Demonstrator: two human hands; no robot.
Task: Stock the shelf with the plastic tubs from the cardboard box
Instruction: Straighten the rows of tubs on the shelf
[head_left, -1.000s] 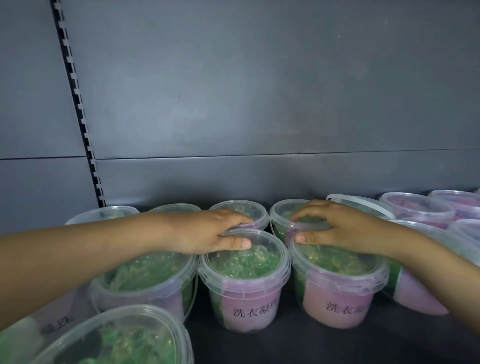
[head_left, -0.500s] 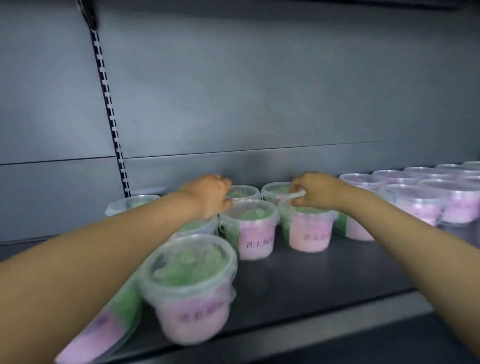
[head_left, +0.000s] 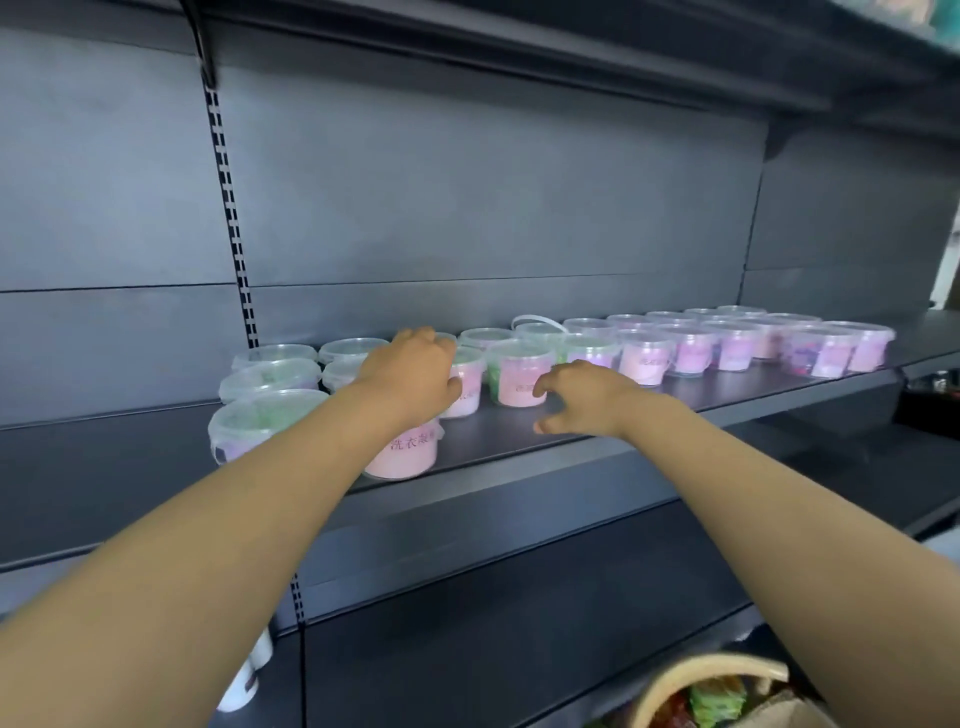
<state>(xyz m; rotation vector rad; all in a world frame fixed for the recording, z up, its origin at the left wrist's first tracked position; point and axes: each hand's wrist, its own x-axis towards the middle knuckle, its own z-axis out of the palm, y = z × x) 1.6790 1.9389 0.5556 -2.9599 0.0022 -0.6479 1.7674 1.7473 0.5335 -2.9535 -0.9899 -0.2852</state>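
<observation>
Several clear plastic tubs with pink labels and green or purple contents stand in rows on the dark shelf (head_left: 737, 387). My left hand (head_left: 410, 374) hovers with loosely curled fingers in front of one pink-labelled tub (head_left: 467, 387); whether it touches the tub is unclear. My right hand (head_left: 582, 397) hangs over the shelf's front, fingers loosely curled and holding nothing, just right of another tub (head_left: 519, 376). A nearer tub (head_left: 402, 454) stands at the shelf's front edge, partly hidden by my left forearm. The purple tubs (head_left: 737, 348) fill the right end.
An upper shelf (head_left: 571, 47) overhangs the tubs. Below, a lower shelf carries a white tub (head_left: 244, 675) at the left. A tan-rimmed container (head_left: 675, 680) with colourful packets sits at the bottom right. A slotted upright (head_left: 228, 208) runs down the back panel.
Both hands have come off the tub lids and drawn back toward me. The view has pulled away from the shelf, showing the whole row and the shelves above and below.
</observation>
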